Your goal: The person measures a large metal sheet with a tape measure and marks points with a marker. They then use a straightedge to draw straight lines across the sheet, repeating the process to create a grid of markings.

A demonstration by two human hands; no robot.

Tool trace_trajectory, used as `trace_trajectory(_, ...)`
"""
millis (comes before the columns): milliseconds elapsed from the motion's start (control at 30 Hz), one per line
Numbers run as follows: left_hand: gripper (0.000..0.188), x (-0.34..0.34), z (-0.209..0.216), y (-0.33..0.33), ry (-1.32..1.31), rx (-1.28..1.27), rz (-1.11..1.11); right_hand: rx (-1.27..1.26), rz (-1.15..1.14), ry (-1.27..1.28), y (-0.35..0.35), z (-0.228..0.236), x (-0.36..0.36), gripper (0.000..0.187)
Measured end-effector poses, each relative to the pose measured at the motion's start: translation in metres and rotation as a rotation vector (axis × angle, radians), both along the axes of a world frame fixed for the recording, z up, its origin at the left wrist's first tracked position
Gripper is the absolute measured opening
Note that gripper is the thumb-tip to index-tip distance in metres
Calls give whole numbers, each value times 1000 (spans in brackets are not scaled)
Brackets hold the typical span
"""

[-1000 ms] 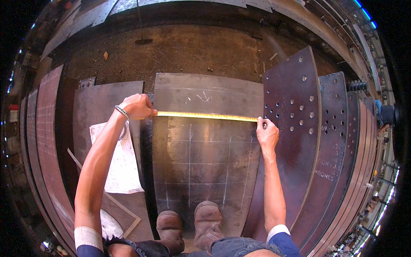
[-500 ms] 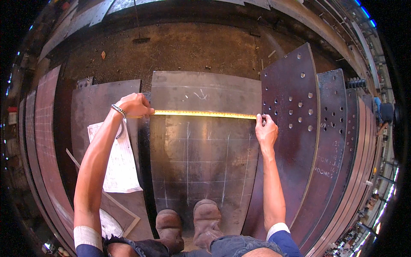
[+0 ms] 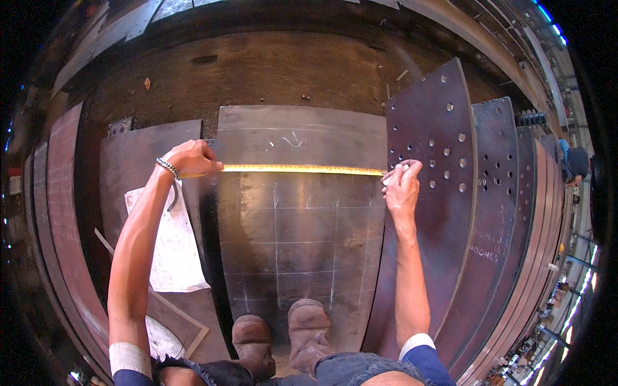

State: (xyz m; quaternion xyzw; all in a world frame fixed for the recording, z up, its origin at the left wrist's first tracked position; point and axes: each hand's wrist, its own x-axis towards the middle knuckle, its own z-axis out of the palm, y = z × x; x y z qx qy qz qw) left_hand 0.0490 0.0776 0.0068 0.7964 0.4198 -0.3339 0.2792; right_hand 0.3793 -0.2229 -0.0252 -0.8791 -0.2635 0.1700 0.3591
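A yellow tape measure is stretched straight across a grey steel plate marked with chalk lines in a grid. My left hand is closed on the tape's left end, just past the plate's left edge. At the plate's right edge my right hand is closed, fingers pinched beside the tape's other end. A small white piece, like chalk, shows at its fingertips; whether these fingers also grip the tape, I cannot tell. Below my left hand lies a white paper sheet with drawn lines, and a dark curved item partly overlaps its top.
My boots stand on the plate's near end. Dark red plates with drilled holes are at the right, with more plates behind. A flat angled strip lies lower left. Beyond is brown floor; another person is far right.
The fingers of my right hand have lifted and shifted at the tape's end, and the white piece now shows. The tape stays stretched, and the whole view has shifted slightly.
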Motion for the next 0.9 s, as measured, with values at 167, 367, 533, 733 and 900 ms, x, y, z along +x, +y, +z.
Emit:
trace_trajectory(167, 36, -1, -6, 1, -1, -6, 24, 68, 57, -91, 9, 13, -7, 12)
trace_trajectory(367, 36, 6, -2, -3, -30, -14, 25, -27, 68, -181, -13, -8, 39, 13)
trace_trajectory(533, 36, 0, 0, -7, -65, 27, 34, -217, 54, -71, -23, -20, 25, 21)
trace_trajectory(733, 39, -7, -6, -1, -148, -43, -75, 12, 53, -245, -29, -39, 7, 20)
trace_trajectory(900, 38, -10, -3, 16, -132, -233, -87, -7, 172, -388, -30, -40, 14, 17)
